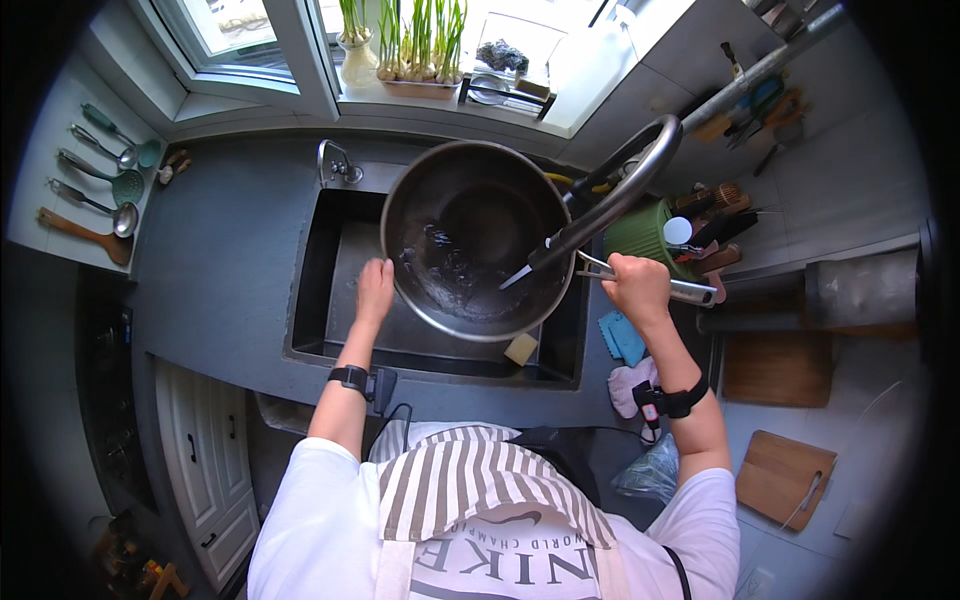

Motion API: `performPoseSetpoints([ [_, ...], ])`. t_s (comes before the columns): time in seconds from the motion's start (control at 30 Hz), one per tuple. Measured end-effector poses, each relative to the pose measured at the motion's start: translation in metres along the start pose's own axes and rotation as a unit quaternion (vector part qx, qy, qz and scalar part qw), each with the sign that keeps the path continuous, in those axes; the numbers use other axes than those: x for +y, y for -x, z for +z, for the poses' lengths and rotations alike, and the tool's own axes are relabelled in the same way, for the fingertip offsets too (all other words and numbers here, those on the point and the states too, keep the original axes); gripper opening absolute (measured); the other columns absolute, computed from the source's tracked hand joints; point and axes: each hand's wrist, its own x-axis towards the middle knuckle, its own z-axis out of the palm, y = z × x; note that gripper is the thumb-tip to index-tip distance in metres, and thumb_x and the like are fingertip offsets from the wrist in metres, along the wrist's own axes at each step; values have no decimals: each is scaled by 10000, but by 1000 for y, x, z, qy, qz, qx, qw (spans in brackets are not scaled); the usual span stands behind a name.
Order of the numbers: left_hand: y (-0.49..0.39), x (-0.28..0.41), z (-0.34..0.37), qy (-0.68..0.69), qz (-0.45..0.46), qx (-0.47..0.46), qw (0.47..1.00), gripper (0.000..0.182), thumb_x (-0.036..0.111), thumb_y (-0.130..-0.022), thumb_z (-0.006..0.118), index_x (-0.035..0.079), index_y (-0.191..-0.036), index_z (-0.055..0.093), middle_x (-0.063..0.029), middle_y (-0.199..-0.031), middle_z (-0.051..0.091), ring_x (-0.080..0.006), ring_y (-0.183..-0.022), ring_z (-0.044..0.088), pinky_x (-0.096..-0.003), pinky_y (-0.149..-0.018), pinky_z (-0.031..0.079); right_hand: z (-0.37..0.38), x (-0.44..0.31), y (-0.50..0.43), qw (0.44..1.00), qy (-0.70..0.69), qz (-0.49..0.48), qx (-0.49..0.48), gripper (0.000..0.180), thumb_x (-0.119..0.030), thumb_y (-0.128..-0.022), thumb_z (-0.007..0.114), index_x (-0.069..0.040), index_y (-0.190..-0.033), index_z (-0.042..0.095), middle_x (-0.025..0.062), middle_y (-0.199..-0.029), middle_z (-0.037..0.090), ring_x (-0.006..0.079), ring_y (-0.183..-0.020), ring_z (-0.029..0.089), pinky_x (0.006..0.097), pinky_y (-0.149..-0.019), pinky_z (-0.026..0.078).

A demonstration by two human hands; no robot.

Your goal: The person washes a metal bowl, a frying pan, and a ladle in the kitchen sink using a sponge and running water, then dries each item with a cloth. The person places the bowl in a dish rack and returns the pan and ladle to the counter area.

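A dark round wok [480, 225] is held over the sink [352, 300], with some water in it. My right hand [641, 289] is closed around the wok's metal handle [691, 292]. At the wok's left rim, my left hand [375, 289] has its fingertips against the edge, the thumb hidden from view. The black pull-down faucet [574, 232] arches in from the right, and its pale tip, or a stream of water, points into the wok. A yellow sponge [520, 349] lies in the sink below the wok's near rim.
A small chrome tap [341, 166] stands behind the sink. Right of it are a green ribbed utensil holder [637, 229], blue cloths [622, 335] and a pink cloth [630, 386]. Ladles and spatulas [112, 180] hang at left. Potted green shoots [420, 45] line the windowsill.
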Motion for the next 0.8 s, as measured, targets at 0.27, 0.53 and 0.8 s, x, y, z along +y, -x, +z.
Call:
performPoseSetpoints([
  [0.27, 58, -35, 61, 77, -104, -140, 982, 467, 380, -983, 354, -15, -872, 577, -264, -940, 591, -452, -937, 532, -504, -811, 409, -39, -19, -12, 977, 109, -90, -157, 191, -184, -616, 749, -92, -700, 605, 76, -647, 625, 244, -676, 658, 348, -618, 518],
  [0.53, 25, -46, 24, 51, -122, -269, 954, 515, 390, -980, 315, -4, -941, 645, -261, -1003, 619, -442, -998, 553, -481, -875, 429, -7, -8, 42, 982, 3, -38, -184, 193, -227, -614, 703, -59, -622, 608, 132, -581, 609, 297, -588, 644, 386, -552, 518],
  [0.8, -72, 36, -16, -311, 204, -433, 821, 274, 306, -863, 563, 58, -840, 679, -174, -867, 659, -363, -860, 624, -468, -755, 506, 52, -18, 137, 909, -167, 179, -338, 294, -365, -667, 668, -108, -801, 722, 145, -724, 672, 336, -699, 654, 434, -664, 528],
])
